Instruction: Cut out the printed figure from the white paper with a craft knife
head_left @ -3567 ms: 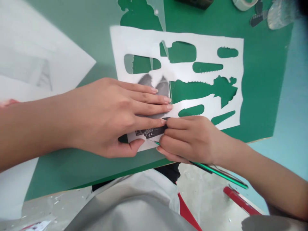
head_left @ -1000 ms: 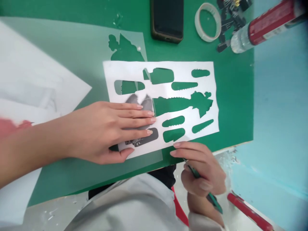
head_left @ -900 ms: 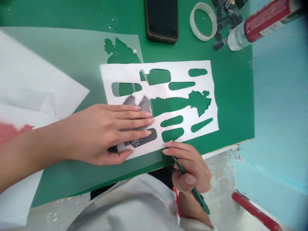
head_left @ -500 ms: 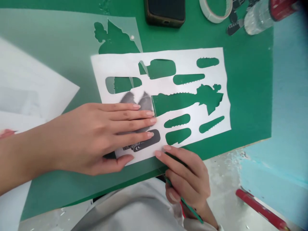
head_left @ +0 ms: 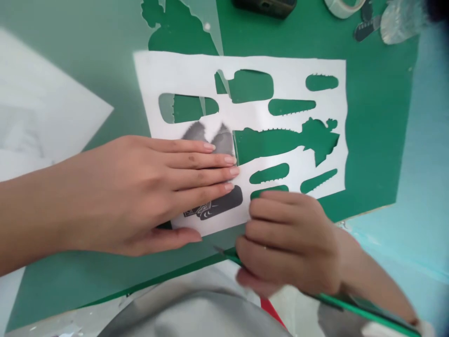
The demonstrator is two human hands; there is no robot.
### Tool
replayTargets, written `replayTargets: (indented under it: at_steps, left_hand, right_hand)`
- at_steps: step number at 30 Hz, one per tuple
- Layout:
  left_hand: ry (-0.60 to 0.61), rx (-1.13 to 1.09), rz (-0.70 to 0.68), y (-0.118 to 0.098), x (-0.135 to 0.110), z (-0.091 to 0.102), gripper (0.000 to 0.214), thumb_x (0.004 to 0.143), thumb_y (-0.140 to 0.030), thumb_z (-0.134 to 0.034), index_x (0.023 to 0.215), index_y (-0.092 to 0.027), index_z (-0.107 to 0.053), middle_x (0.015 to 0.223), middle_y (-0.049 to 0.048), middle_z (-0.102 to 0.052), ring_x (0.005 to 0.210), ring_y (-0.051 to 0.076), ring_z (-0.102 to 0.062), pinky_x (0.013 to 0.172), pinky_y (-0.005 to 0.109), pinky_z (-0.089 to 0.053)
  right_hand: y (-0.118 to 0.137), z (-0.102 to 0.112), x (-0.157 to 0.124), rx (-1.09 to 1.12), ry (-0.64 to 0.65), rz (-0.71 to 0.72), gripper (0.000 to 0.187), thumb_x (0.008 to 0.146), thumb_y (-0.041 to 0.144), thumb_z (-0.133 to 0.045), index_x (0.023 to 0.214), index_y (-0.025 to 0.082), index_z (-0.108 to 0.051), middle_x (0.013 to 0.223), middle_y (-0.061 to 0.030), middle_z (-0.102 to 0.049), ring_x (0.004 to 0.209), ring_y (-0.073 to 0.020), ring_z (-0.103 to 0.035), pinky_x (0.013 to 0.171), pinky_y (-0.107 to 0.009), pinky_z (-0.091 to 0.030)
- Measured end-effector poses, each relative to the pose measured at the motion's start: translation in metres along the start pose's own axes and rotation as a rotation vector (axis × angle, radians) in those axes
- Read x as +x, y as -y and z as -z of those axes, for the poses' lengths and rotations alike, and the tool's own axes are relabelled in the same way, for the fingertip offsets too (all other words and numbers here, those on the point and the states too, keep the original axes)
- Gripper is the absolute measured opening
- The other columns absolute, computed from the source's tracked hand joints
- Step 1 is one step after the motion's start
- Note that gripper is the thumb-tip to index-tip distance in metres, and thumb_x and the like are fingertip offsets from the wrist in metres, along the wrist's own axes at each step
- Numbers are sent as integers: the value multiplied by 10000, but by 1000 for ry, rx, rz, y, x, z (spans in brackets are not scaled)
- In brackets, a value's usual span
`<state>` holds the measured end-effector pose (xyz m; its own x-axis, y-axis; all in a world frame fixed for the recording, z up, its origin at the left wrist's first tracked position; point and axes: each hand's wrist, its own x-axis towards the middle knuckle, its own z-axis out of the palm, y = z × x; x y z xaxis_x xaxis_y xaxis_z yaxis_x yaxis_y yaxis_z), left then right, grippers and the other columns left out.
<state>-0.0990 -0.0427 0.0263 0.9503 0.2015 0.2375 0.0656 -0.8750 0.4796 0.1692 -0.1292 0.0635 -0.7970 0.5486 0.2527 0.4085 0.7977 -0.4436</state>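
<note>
My left hand [head_left: 140, 192] lies flat with fingers stretched out, pressing down the lower left part of a white paper sheet [head_left: 196, 75] full of cut-out holes. Under its fingertips are grey printed shapes [head_left: 224, 138] and a dark printed strip [head_left: 224, 206]. My right hand [head_left: 287, 243] is curled shut around a thin green craft knife [head_left: 336, 304] at the sheet's bottom edge; the blade tip points left near the mat's front edge. The sheet rests on a green cutting mat [head_left: 372, 117].
A translucent film [head_left: 87, 61] lies under the sheet's left side. White papers [head_left: 42, 112] sit at the left. At the top edge are a dark phone [head_left: 266, 4], a tape roll [head_left: 342, 5], small dark cut pieces [head_left: 365, 28] and a clear bottle [head_left: 400, 21].
My right hand, which had pulled back off the mat's front edge, came back up to the sheet's bottom edge with the knife. My left hand stayed pressing the sheet. The view shifted closer.
</note>
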Motion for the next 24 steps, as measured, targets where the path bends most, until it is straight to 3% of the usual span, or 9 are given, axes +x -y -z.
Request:
replayTargets:
  at_steps: [2,6,18,24]
  left_hand:
    - [-19,-10,5,0,-1,-2,637,1118,-500,-533,1598,-82,-505,1684,90,-512,1595,207,-469,1413,347,-232]
    - [-66,-18,14,-1,-3,-7,611,1110,-531,-538,1518,-77,-580,1662,100,-550,1559,224,-521,1395,359,-273]
    - [-56,33,11,1,-1,-7,594,1065,-578,-562,1453,-139,-659,1612,50,-611,1560,163,-514,1389,259,-201]
    - [-27,-17,14,0,1,-5,527,1096,-466,-539,1464,-105,-649,1631,92,-585,1573,211,-504,1398,330,-247]
  right_hand:
    - [-22,4,8,-14,122,74,418,1110,406,-612,731,233,-587,633,42,-464,638,-152,-434,577,-344,-372]
    - [-43,2,18,29,193,151,431,1140,351,-543,729,228,-585,657,31,-512,659,-151,-467,617,-327,-415]
    - [-41,-1,15,-19,209,188,412,1147,371,-544,765,222,-579,667,28,-541,664,-146,-482,603,-322,-390]
    - [-45,6,23,-77,269,280,376,1153,354,-525,805,232,-597,684,29,-545,675,-146,-526,622,-316,-469]
